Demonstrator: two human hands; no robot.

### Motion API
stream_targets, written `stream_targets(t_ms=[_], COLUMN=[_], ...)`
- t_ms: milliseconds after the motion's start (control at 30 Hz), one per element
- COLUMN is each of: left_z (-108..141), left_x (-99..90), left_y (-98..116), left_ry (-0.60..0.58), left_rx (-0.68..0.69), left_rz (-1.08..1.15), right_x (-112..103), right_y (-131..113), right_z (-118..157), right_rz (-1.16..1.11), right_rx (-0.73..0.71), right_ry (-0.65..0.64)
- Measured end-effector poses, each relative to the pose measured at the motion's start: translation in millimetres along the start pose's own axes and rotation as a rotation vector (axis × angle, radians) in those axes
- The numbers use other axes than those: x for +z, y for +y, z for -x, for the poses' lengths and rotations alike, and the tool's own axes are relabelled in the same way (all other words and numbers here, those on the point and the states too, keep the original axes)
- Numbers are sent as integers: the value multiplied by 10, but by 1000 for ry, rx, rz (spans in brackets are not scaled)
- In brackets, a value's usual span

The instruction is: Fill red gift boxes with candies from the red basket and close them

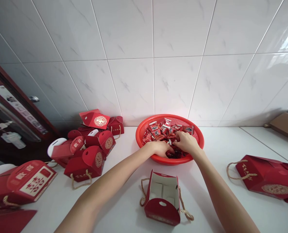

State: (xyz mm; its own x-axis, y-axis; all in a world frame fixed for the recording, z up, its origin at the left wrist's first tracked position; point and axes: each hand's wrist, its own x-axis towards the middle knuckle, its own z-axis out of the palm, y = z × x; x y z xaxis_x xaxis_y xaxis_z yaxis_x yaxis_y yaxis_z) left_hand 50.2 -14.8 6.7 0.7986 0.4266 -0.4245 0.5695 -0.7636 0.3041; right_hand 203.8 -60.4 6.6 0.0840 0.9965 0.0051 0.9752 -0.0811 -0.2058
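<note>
Against the tiled wall stands a red plastic basket (200, 136) of red wrapped packets (155, 131) with dark characters. Both hands are inside it. My left hand (162, 149) reaches in at the front, its fingertips hidden among the packets. At the right, my right hand (185, 141) has bent fingers on the packets; what they hold, if anything, is too small to name. Between my forearms, in front of the basket, sits an open red box (162, 210) with rope handles and a pale inside that shows no packets.
Several red gift boxes (87, 163) crowd the left side of the white table (124, 207). More red boxes (272, 178) lie at the right. A brown cardboard box (285, 124) is at the far right. A dark door with keys (13, 139) stands at the left.
</note>
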Motion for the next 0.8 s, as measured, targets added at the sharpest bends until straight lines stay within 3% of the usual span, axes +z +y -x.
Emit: stream_targets(t_ms=[467, 800], left_z=[-8, -42], left_x=[-54, -65], left_y=[-6, -23], left_ry=[-53, -75], left_rx=[-9, 81], left_rz=[87, 184], right_x=[1, 4], right_y=[4, 2], right_z=[2, 0], right_rz=[-14, -31], right_rx=[-6, -20], right_ry=[-4, -3])
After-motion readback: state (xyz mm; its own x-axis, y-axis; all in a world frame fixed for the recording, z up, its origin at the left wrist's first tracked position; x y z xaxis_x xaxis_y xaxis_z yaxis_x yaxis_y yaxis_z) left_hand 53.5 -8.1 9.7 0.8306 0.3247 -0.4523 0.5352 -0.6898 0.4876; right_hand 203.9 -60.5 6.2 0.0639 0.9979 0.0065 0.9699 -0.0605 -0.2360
